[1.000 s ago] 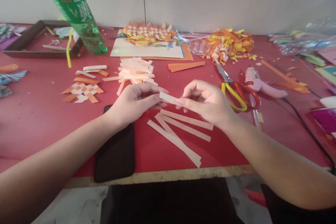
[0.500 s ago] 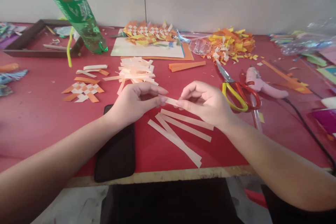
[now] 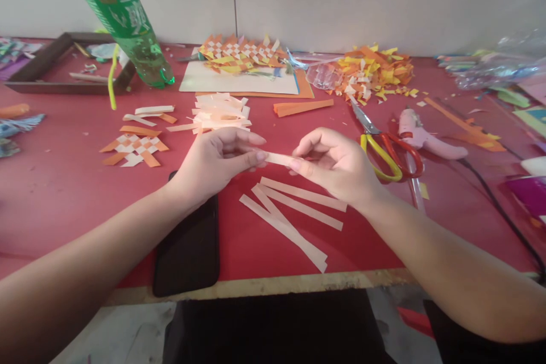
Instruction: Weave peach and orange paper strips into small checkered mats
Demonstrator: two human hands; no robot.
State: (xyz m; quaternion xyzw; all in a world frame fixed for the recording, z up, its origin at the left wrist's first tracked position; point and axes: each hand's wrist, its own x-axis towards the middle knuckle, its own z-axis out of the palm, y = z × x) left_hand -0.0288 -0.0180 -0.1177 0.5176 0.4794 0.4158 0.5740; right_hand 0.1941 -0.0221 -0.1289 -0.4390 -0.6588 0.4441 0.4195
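Note:
A short pale paper strip (image 3: 278,158) is stretched between my two hands, above the red tabletop. My left hand (image 3: 228,158) pinches its left end between thumb and fingers. At the other end, the thumb and fingers of my right hand (image 3: 330,162) are closed on it. Below the hands lie several longer pale paper strips (image 3: 294,233), some crossing each other. Behind my left hand is a pile of pale strips (image 3: 222,112), partly covered by that hand. A woven orange and white paper piece (image 3: 135,149) lies flat to the left.
A black phone (image 3: 187,256) lies under my left forearm near the table's edge. Scissors (image 3: 379,145) and a pink glue gun (image 3: 429,136) with its cord lie right. Farther back are a green bottle (image 3: 128,23), a dark frame (image 3: 38,62) and a heap of paper scraps (image 3: 375,71).
The hands have drawn slightly apart, the left one shifting a little left and up, so more of the held strip shows between them. Other things stay where they were.

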